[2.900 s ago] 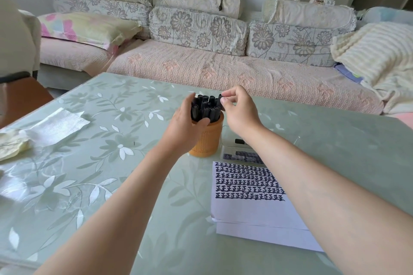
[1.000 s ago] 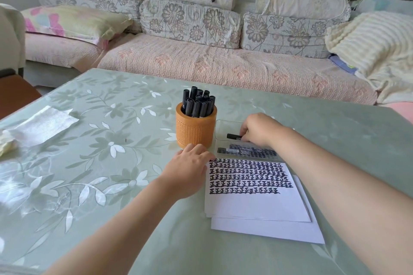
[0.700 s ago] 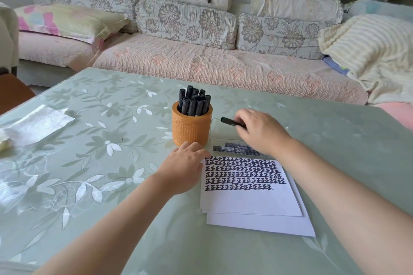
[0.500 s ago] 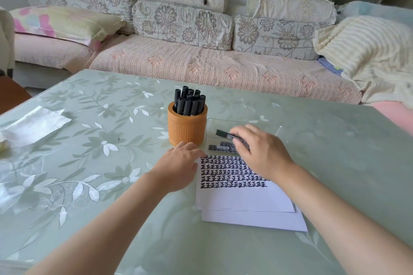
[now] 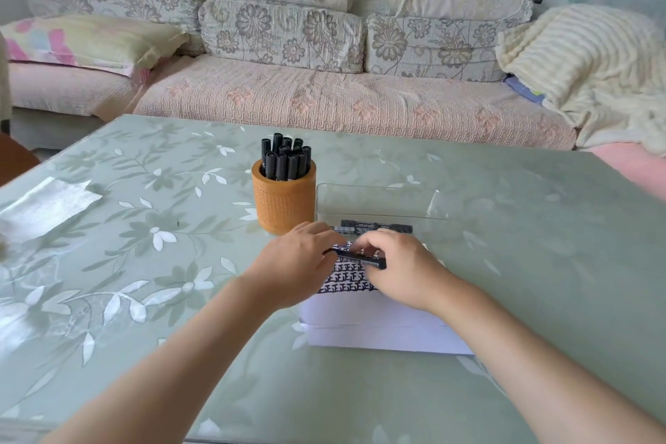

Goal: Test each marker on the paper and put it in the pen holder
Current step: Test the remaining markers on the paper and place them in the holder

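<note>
Writing: the top sheet of the paper (image 5: 374,314) carries rows of dense, repeated black marks at its far end, partly covered by the hands and too small to read with certainty. A black label strip (image 5: 376,226) with fine pale print, illegible, lies in a clear plastic box (image 5: 378,196) just beyond the paper. Surface: a pale green table (image 5: 151,263) with a white leaf-and-flower pattern and a glossy top. A white tissue (image 5: 47,205) lies flat near its left edge. Room: a sofa (image 5: 324,101) with a pink quilted seat and grey floral back cushions stands behind the table. It holds a pastel pillow (image 5: 90,41) on the left and a cream ribbed blanket (image 5: 584,58) on the right. Task item: one black marker (image 5: 356,257) is held just above the written part of the paper. Its long axis runs left to right, with the left end slightly farther away. Which end bears the cap cannot be told. The left hand (image 5: 299,265) has its fingers curled onto the marker's left end. The right hand (image 5: 402,268) pinches the right portion. The orange pen holder (image 5: 284,207) stands upright just beside the box's left side, beyond the left hand. It is packed with upright black stored markers (image 5: 286,159).
</note>
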